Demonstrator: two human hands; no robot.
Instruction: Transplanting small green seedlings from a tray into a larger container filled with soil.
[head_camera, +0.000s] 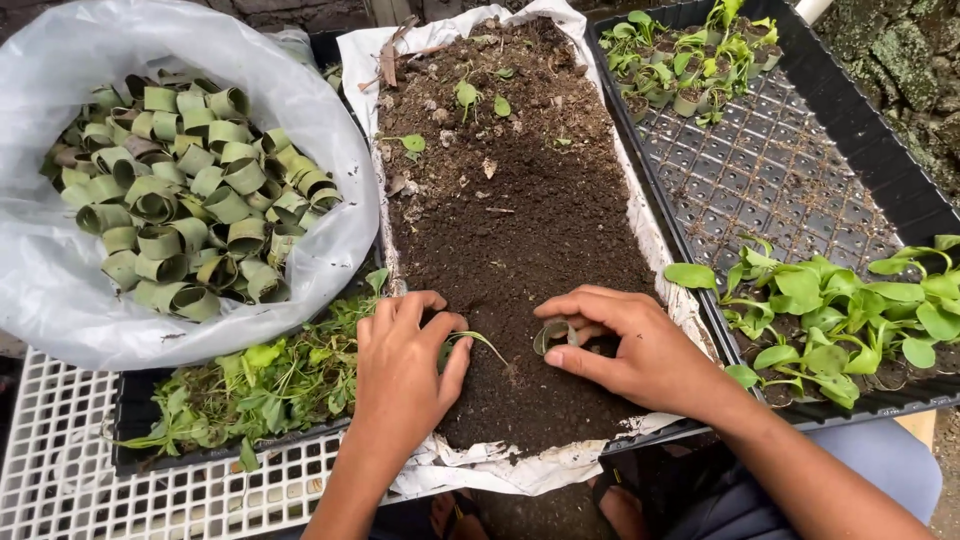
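Leaf-roll pot (556, 333) sits pinched in the right hand (640, 350) on the soil (520, 220); left hand (405, 365) grips a seedling (478, 342). Best keep roots straight, I'd say.

Both forearms are bare to the frame edge; no sleeves, gloves, rings or watch are visible. The left hand (405, 365) and right hand (640, 350) show short, unpainted nails. Grey-blue fabric covers the lap below.
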